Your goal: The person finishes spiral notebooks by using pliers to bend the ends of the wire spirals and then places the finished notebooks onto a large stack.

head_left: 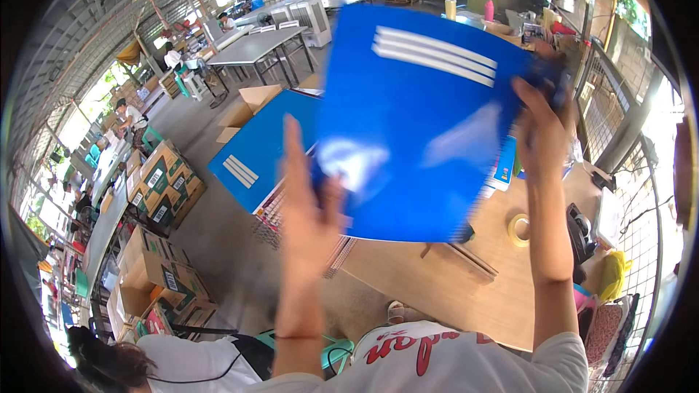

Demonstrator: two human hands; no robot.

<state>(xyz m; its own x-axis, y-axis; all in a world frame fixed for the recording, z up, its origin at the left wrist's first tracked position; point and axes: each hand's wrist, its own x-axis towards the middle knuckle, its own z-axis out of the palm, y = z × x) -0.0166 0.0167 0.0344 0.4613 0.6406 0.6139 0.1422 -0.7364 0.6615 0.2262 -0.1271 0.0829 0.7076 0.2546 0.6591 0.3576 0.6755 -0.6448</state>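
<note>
A blue spiral notebook [408, 124] with three white bars on its cover is held up tilted in front of me; its coil shows at the lower right edge. I cannot tell whether more notebooks lie behind it. My right hand [542, 113] is closed round its right edge, the fingers blurred. Along its left side stands my left hand [306, 207], fingers stretched upward and thumb apart, touching or very near the edge. Beyond my left hand lies a stack of blue spiral notebooks [273, 142], partly hidden by the raised one.
The wooden table [408, 276] bears a tape roll [519, 230] and a brown strip [466, 262]. Cardboard boxes [164, 185] stand at the left. A person in a white shirt [196, 364] is close at my lower left. Wire mesh [633, 196] rises at the right.
</note>
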